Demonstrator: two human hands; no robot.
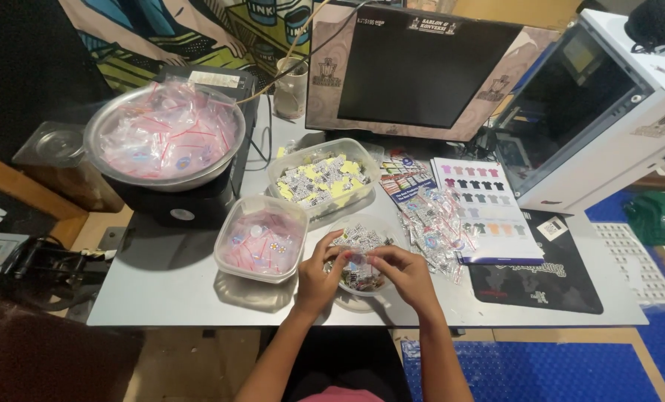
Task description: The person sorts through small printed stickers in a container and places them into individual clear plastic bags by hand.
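A: What did the hands hold?

B: The left hand (319,274) and right hand (405,274) were both pinched shut on one small clear bag (356,259), directly above the round clear bowl (351,301) of printed pieces.

A: Which step?

B: Judged as filling or sealing; the next move called for a firm, even pinch.

A: And beyond?

B: Left, a square tub (262,237); right, loose packets (437,227).

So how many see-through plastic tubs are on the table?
3. One square tub of pink baggies sits left of the hands, a longer tub of yellow and white pieces stands behind it, and a round tub lies under the fingers. Others may be hidden.
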